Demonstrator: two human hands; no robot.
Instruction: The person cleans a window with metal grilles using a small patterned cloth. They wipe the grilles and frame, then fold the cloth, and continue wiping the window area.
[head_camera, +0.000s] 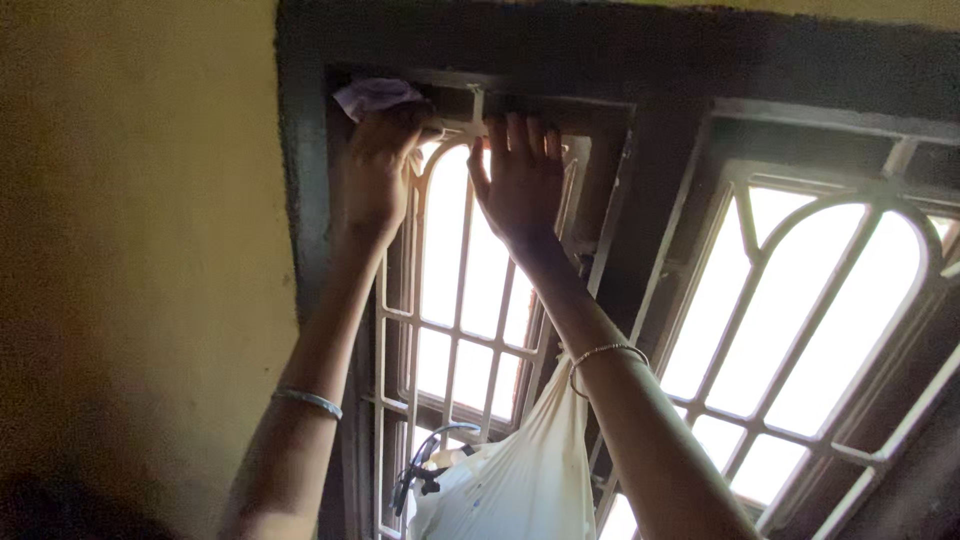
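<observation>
Upper left of frame: left hand (375, 165) gripping a pale cloth (376, 96) tight against the window frame's top bar (540, 102). Right hand (520, 180) open, fingers flat on the grille (452, 300), holding nothing.

Dark window frame (300, 200) set in yellow wall (140, 250); metal grille (455, 300) fixed inside it. White bag (520, 480) hangs against grille, lower part

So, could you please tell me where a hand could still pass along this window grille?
The right grille is untouched. The lower left grille, between the two forearms and above the white bag, is open. The top rail is crowded: left hand presses a cloth, right hand lies beside it.
</observation>
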